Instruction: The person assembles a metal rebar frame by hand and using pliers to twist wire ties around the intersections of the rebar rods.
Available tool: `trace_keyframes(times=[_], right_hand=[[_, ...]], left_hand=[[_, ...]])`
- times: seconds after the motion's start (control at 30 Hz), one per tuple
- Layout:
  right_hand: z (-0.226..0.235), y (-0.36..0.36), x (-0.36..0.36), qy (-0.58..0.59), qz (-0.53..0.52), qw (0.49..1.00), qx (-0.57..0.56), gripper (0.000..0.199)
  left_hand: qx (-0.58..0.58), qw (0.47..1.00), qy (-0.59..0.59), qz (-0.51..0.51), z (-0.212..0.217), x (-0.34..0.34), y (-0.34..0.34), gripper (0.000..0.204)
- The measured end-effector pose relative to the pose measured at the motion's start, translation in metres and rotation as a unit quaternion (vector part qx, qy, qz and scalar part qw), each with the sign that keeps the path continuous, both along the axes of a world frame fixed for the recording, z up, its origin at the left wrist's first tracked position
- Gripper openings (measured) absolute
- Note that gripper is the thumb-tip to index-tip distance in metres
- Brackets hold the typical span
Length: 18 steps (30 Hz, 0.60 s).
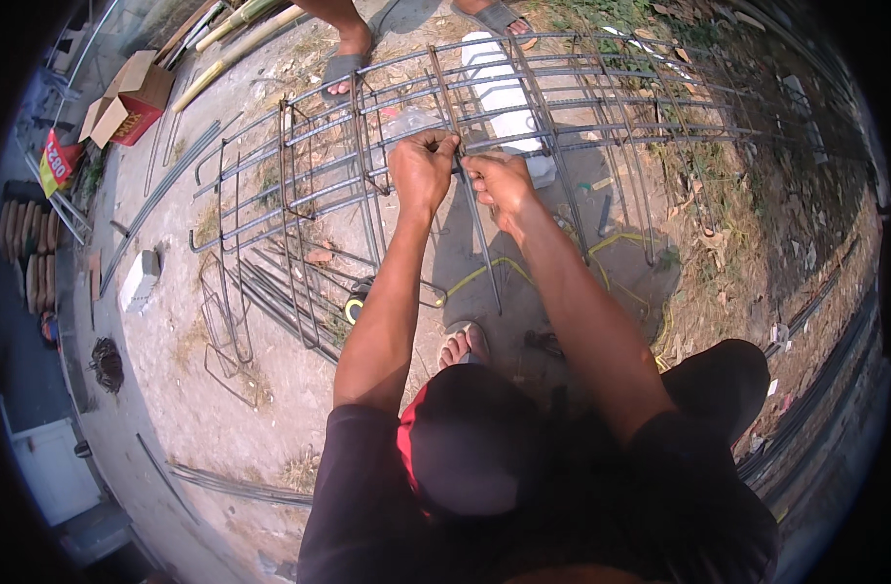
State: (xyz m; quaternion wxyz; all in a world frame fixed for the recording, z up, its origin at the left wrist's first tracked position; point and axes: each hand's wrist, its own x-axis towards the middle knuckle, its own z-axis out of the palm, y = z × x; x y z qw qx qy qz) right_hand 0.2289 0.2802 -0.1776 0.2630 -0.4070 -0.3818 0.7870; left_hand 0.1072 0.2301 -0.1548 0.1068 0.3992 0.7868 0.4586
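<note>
A long cage of steel reinforcing bars (319, 205), with bent stirrups along it, runs across in front of me. My left hand (422, 175) is at its near side, thumb and fingertips pinched together beside an upright stirrup leg. What lies in the pinch is too small to tell. Just right of that leg, my right hand (501, 185) is curled closed, its fingertips close to the left ones at the same crossing. Whatever it grips is hidden by the fingers. Under the cage, a long white block (501, 92) lies behind my hands.
A person's sandalled foot (348, 63) stands beyond the cage. Loose stirrups (221, 331) and straight bars lie to the left, near a tape measure (355, 308). Yellow cord (616, 237) trails on the ground. An open carton (134, 97) and white block (140, 282) stand farther left.
</note>
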Motion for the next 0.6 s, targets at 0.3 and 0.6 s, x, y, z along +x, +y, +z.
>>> trace_keyframes(times=[0.3, 0.6], right_hand=[[0.038, 0.052, -0.026, -0.422, 0.06, 0.753, 0.502, 0.012], [0.058, 0.073, -0.038, -0.442, 0.302, 0.61, 0.585, 0.024]], left_hand=[[-0.007, 1.0, 0.009, 0.019, -0.002, 0.005, -0.002, 0.017], [-0.002, 1.0, 0.001, 0.006, -0.007, 0.003, -0.007, 0.014]])
